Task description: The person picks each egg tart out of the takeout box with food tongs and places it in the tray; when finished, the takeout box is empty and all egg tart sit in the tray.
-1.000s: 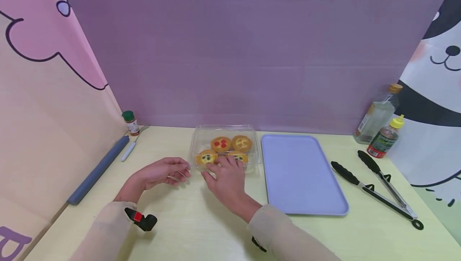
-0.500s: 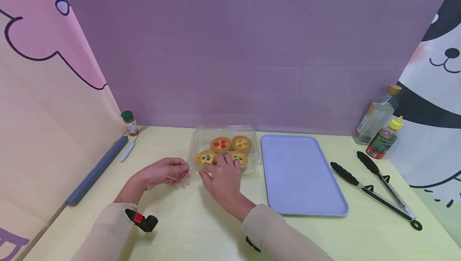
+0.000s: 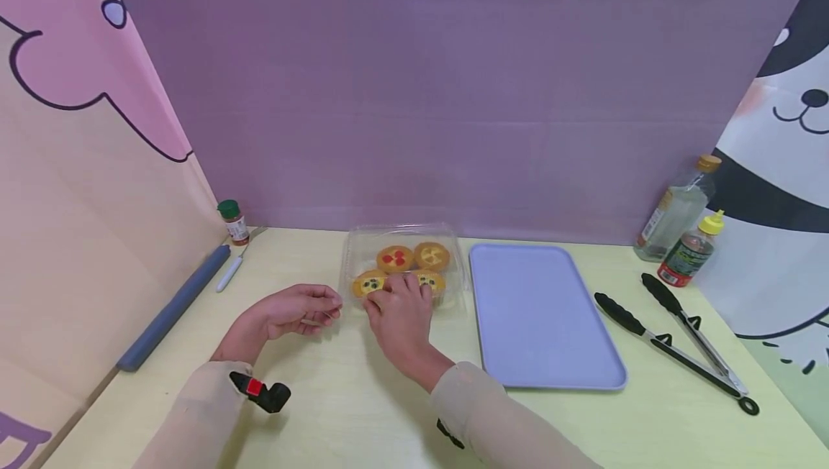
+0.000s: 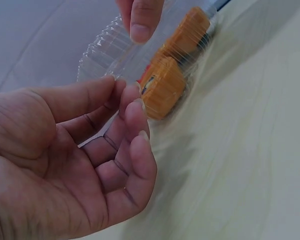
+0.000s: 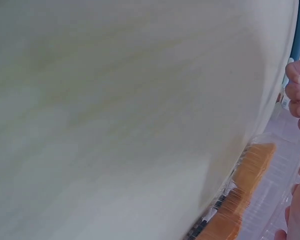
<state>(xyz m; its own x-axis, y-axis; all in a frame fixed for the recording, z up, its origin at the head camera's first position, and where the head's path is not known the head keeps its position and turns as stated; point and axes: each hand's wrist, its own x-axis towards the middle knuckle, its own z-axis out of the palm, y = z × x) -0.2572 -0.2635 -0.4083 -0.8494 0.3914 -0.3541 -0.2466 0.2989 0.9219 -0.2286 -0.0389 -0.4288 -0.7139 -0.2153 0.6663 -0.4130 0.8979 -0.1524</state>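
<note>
A clear plastic clamshell box (image 3: 356, 247) stands on the table near the back wall. Inside are several round golden tarts (image 3: 395, 259), one topped with red pieces and others with yellow and dark pieces. My left hand (image 3: 291, 313) pinches the box's front left corner between thumb and index finger, its other fingers curled loosely below. At the front edge, my right hand (image 3: 403, 325) grips the box with bent fingers, partly hiding the front tarts. In the left wrist view, my left hand (image 4: 85, 150) is close to the box's ribbed wall (image 4: 102, 47).
A lavender tray (image 3: 547, 318) lies right of the box. Further right are black-handled tongs (image 3: 680, 354), a glass bottle (image 3: 680, 206) and a yellow-capped bottle (image 3: 693, 249). To the left are a blue rod (image 3: 175, 307), a white-handled fork (image 3: 231, 272) and a green-lidded jar (image 3: 234, 223).
My right hand has shifted slightly left along the box's front edge, its thumb drawing closer to the index finger. My left hand stays at the corner. The tarts barely move.
</note>
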